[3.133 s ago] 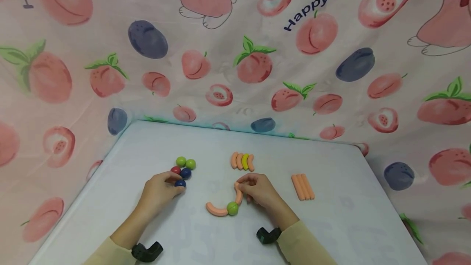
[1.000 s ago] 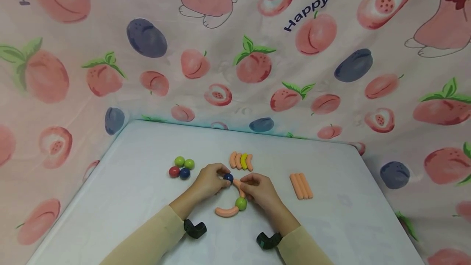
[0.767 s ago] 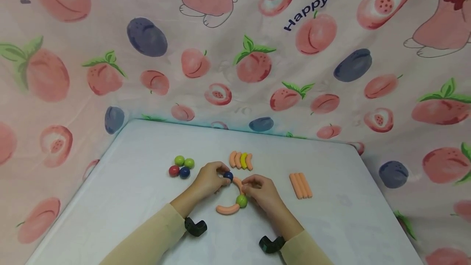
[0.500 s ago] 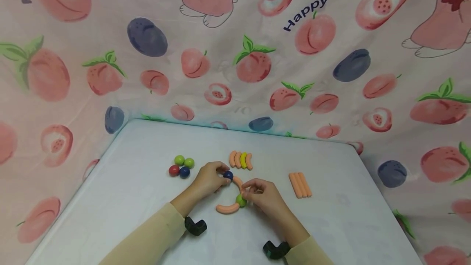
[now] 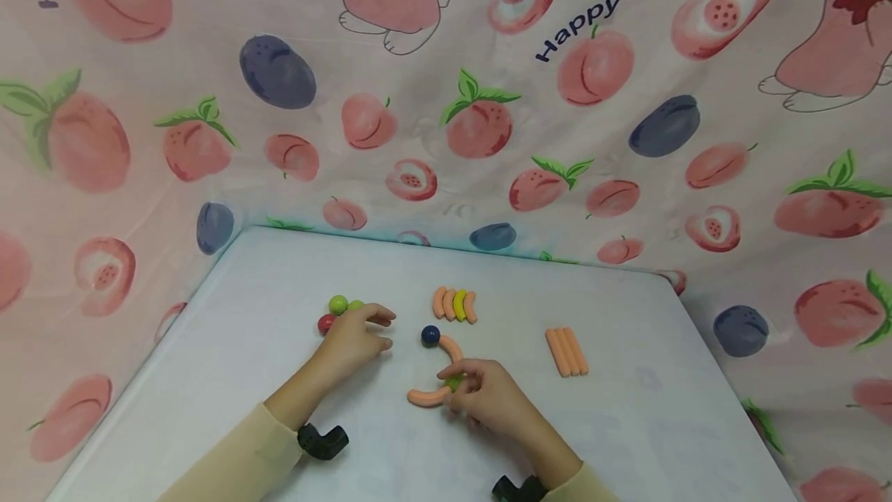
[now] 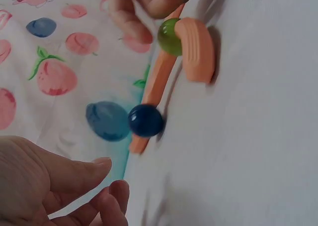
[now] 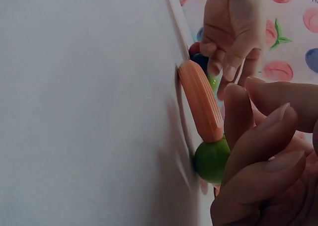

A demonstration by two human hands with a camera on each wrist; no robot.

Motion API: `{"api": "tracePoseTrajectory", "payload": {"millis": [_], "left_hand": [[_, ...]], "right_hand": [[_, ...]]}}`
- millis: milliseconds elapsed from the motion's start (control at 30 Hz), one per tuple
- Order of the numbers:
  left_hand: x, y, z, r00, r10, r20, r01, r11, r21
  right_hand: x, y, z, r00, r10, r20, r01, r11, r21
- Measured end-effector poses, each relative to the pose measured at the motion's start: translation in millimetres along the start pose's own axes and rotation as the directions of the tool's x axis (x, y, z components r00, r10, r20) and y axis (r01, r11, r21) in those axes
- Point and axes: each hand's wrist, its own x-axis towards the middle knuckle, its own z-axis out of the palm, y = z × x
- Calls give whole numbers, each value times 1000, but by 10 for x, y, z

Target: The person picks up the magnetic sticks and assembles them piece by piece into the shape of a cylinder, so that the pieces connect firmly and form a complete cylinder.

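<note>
Near the middle of the white table (image 5: pixel 627 409), a smooth dark blue ball (image 5: pixel 430 335) sits at the end of a chain, nearest the far edge. It looks to touch a curved, salmon-orange piece (image 5: pixel 453 348), which bends round toward a glossy green ball (image 5: pixel 454 383). From there a second curved salmon-orange piece (image 5: pixel 425 397) reaches toward the left edge, so the chain bows toward the right edge.

The left hand (image 5: pixel 351 343) is to the left of the dark blue ball, well clear of it, thumb and forefinger spread with a gap between the tips and nothing held. The right hand (image 5: pixel 491 397) is over the green ball, partly hiding it, with forefinger and thumb apart and the other fingers bent (whether a fingertip touches the ball I cannot tell).

Toward the far left corner lies a cluster of balls: a light green ball (image 5: pixel 337 304), a second light green one (image 5: pixel 356 305) mostly behind the left hand, a red ball (image 5: pixel 325 324) and, visible from the right wrist, another dark blue ball (image 7: pixel 200 61). Near the middle of the far edge stands a row of four short curved pieces (image 5: pixel 449 304), three orange and one yellow. Three straight orange sticks (image 5: pixel 567 352) lie side by side toward the right edge.
</note>
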Motion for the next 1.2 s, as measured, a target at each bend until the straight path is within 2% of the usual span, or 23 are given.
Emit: {"api": "tracePoseTrajectory", "payload": {"millis": [167, 333, 700, 800, 1000, 1200], "left_hand": [[-108, -78, -260, 998, 38, -53, -34, 997, 70], [-180, -165, -364, 995, 50, -88, -37, 989, 145], [-204, -204, -354, 982, 114, -151, -71, 963, 262], [-200, -227, -346, 984, 91, -154, -50, 966, 254], [-202, -282, -291, 993, 32, -114, -4, 971, 239], [-263, -273, -190, 997, 16, -76, 0, 979, 204]], "right_hand": [[-4, 12, 79, 999, 28, 20, -28, 999, -17], [4, 34, 142, 999, 40, 30, -39, 999, -29], [0, 49, 235, 999, 39, 9, -38, 997, -68], [-4, 48, 239, 999, 35, 5, -34, 996, -79], [11, 59, 229, 1000, 25, -4, -26, 997, -67], [28, 64, 244, 1000, 20, -7, -21, 999, -30]]}}
